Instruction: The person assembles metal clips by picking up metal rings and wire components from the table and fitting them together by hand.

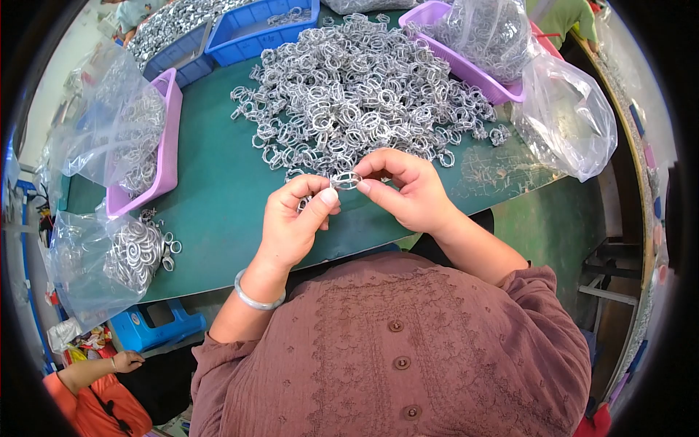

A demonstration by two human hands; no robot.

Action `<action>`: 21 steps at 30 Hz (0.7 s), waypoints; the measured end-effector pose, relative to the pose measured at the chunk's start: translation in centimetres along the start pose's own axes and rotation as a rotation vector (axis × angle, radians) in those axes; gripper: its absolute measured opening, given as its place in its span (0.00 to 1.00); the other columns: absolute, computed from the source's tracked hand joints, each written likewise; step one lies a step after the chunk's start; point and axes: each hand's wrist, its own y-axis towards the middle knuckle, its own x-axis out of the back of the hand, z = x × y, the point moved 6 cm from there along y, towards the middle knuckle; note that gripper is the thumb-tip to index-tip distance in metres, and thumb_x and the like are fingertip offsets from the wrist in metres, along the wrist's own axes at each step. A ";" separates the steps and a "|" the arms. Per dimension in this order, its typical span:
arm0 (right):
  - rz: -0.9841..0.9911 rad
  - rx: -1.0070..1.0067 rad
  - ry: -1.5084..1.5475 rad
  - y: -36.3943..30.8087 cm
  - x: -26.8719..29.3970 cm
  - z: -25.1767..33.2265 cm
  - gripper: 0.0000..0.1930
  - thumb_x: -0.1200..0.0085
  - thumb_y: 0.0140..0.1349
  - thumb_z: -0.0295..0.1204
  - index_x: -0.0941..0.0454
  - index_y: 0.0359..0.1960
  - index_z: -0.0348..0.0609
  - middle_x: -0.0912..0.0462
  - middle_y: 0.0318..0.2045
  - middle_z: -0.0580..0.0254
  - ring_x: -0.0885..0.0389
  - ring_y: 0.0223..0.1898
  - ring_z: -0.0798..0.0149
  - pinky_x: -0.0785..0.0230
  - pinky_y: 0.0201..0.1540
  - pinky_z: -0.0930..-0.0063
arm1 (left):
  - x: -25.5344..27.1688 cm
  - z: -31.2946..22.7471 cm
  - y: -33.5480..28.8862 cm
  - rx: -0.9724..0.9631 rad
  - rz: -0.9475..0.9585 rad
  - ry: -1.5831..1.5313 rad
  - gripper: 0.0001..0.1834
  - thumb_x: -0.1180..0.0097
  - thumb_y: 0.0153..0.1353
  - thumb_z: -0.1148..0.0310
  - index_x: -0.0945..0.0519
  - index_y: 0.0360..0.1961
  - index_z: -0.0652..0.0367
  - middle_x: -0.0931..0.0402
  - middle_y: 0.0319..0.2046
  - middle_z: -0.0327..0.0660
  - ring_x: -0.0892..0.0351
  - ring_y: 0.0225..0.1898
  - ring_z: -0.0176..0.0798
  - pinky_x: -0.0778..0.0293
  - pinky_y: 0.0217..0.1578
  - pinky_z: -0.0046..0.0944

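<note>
Between my two hands is a small silver metal ring (346, 180), held just in front of a big heap of similar rings (357, 87). My left hand (295, 218) pinches its left side between thumb and forefinger. Another small metal piece (303, 203) shows among the curled fingers of that hand. On the ring's right side, my right hand (408, 191) grips with thumb and fingertips. Both hands are above the near part of the green table (218, 197). Fine detail of the ring is too small to make out.
A purple basket (172, 131) with bagged rings stands left, a second purple basket (466, 69) at the back right. Blue bins (255, 36) line the back. Ring-filled plastic bags (135, 251) lie near the left edge. A person in orange (102, 400) sits lower left; another person (568, 18) is back right.
</note>
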 end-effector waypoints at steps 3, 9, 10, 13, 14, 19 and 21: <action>0.059 0.329 -0.249 0.1 -0.3 2.1 0.08 0.45 0.50 0.19 0.25 0.33 0.38 0.22 0.29 0.63 0.24 0.30 0.71 0.31 0.34 0.79 | 0.1 0.0 0.1 -0.015 -0.044 0.000 0.09 0.44 0.55 0.72 0.24 0.36 0.64 0.27 0.27 0.35 0.31 0.24 0.24 0.34 0.22 0.22; 0.023 0.401 -0.244 -0.4 -0.4 2.3 0.10 0.46 0.49 0.16 0.26 0.34 0.38 0.23 0.31 0.61 0.23 0.32 0.69 0.30 0.35 0.78 | 0.3 -0.5 0.0 -0.176 -0.039 0.110 0.14 0.42 0.52 0.76 0.23 0.42 0.61 0.26 0.28 0.36 0.30 0.28 0.26 0.33 0.27 0.24; 0.012 0.376 -0.208 -0.4 -0.3 2.1 0.10 0.47 0.49 0.15 0.26 0.35 0.38 0.23 0.32 0.61 0.23 0.32 0.69 0.30 0.35 0.78 | 0.3 -0.7 0.0 -0.239 -0.033 0.156 0.15 0.42 0.51 0.78 0.23 0.42 0.60 0.26 0.29 0.36 0.30 0.29 0.27 0.33 0.30 0.26; -0.007 0.366 -0.158 -0.4 -0.2 2.2 0.11 0.47 0.49 0.15 0.26 0.36 0.37 0.23 0.32 0.61 0.23 0.32 0.69 0.30 0.36 0.78 | 0.2 -1.1 -0.1 -0.309 -0.023 0.188 0.16 0.41 0.49 0.79 0.22 0.42 0.60 0.25 0.30 0.37 0.30 0.32 0.29 0.33 0.35 0.28; -0.015 0.381 -0.144 -0.5 -0.2 2.3 0.11 0.48 0.49 0.14 0.26 0.36 0.37 0.23 0.32 0.61 0.23 0.32 0.69 0.30 0.36 0.78 | 0.1 -1.1 -0.1 -0.315 -0.020 0.174 0.16 0.41 0.48 0.79 0.22 0.42 0.61 0.25 0.31 0.37 0.30 0.33 0.30 0.34 0.37 0.29; 0.019 0.380 -0.164 -0.5 -0.3 2.3 0.13 0.49 0.50 0.13 0.28 0.38 0.37 0.24 0.34 0.59 0.24 0.34 0.68 0.31 0.38 0.77 | 0.2 -1.0 0.0 -0.306 -0.022 0.191 0.16 0.41 0.49 0.80 0.22 0.42 0.61 0.25 0.31 0.37 0.30 0.33 0.30 0.34 0.37 0.28; -0.024 0.399 -0.172 -0.5 -0.2 2.6 0.12 0.48 0.49 0.14 0.26 0.37 0.37 0.23 0.31 0.61 0.23 0.32 0.69 0.30 0.36 0.78 | 0.2 -0.8 0.0 -0.299 -0.018 0.190 0.16 0.41 0.49 0.80 0.22 0.42 0.61 0.25 0.31 0.37 0.30 0.33 0.30 0.34 0.37 0.28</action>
